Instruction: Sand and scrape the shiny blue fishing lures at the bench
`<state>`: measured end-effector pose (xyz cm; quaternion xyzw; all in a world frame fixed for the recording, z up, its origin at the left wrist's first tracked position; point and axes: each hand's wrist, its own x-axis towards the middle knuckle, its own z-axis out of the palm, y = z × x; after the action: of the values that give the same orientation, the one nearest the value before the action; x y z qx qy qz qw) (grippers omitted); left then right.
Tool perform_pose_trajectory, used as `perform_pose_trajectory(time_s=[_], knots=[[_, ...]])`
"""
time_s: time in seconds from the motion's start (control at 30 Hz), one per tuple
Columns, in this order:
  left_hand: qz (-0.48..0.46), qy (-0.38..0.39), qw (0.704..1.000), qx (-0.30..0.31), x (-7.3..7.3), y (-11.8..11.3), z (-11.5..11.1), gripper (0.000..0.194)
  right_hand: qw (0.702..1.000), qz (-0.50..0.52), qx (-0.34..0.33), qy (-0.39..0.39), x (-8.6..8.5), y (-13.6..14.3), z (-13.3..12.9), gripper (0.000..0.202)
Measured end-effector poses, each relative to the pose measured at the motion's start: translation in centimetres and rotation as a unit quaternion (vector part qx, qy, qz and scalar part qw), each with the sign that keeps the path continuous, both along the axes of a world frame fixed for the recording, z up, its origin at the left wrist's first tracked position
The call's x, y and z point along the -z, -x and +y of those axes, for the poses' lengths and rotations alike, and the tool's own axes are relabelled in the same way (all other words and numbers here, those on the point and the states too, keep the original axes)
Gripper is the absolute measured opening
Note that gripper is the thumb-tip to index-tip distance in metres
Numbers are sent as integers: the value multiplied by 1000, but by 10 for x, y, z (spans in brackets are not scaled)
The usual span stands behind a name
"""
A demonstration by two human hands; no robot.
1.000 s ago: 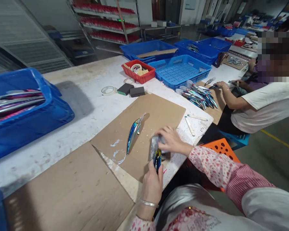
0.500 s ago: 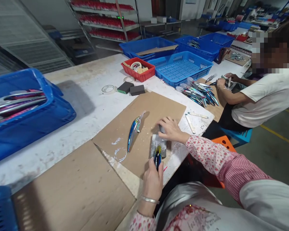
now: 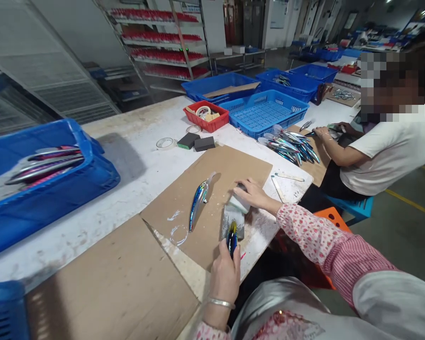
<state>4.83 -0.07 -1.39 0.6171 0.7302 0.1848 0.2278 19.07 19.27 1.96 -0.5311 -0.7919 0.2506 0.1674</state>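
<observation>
My left hand (image 3: 225, 272) is closed around a fishing lure (image 3: 232, 238) with a dark blue body and yellow end. That end points away from me, over a grey block (image 3: 230, 221) with white smears on the cardboard (image 3: 170, 203). Just beyond it, my right hand (image 3: 253, 193) grips a pale-faced block (image 3: 239, 202), apparently a sanding sponge, tilted at the far edge of the grey block. Another blue and silver lure (image 3: 198, 203) with a clear lip lies to the left on the cardboard.
Dark sponge blocks (image 3: 204, 144), a tape roll (image 3: 165, 143) and a red basket (image 3: 208, 123) sit farther back. Blue crates (image 3: 102, 174) stand left and behind. White sticks (image 3: 278, 189) and a lure pile (image 3: 290, 146) lie right, near a co-worker (image 3: 382, 156).
My right hand has tilted its block up, so the pale face now shows. My left hand keeps its hold on the lure. The camera view has tipped slightly upward.
</observation>
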Motion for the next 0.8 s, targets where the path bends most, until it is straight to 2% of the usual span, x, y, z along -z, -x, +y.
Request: perform_pose_trajectory(time_s=[0.2,0.4,0.6,0.73,0.8], knots=[[2,1,1000,5,0,1,0,38,991,-69,-112,41,-13,-28,-25,49],[-18,2,1000,1,0,1,0,36,972,-166,-166,-3,-23,-53,-29,57],[-2,-4,1000,1,-2,0,0,38,972,-76,-221,-39,-26,-60,-23,50],[-5,9,1000,-2,-4,0,0,37,968,-4,-237,-86,-17,-53,-17,42],[-7,12,1000,-3,-4,-1,0,37,964,20,-251,-79,-12,-46,-13,38]])
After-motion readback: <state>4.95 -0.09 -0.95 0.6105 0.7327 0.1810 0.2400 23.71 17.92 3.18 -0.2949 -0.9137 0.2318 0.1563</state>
